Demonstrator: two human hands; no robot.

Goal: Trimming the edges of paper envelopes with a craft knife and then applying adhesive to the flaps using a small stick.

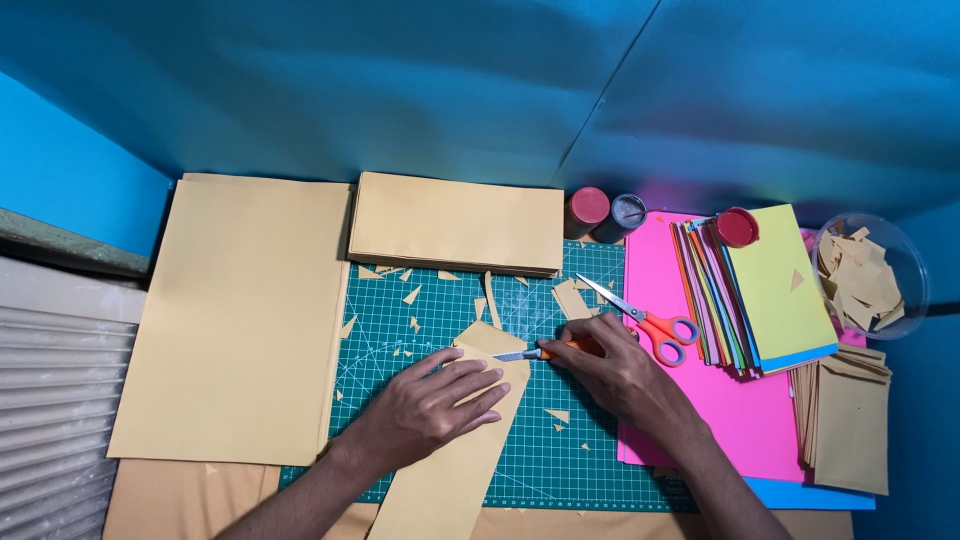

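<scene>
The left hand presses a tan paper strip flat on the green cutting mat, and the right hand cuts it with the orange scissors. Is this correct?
Not quite. In the head view the right hand holds a craft knife against the tan paper strip; the orange scissors lie unused on the green cutting mat. The left hand does press the strip flat.

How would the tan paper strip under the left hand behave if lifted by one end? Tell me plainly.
The tan paper strip is probably floppy: it is long, thin and lies flat on the green cutting mat. It likely weighs little, like the small offcuts scattered nearby. It may slide easily, since the left hand presses it down while the right hand works a knife at its top.
</scene>
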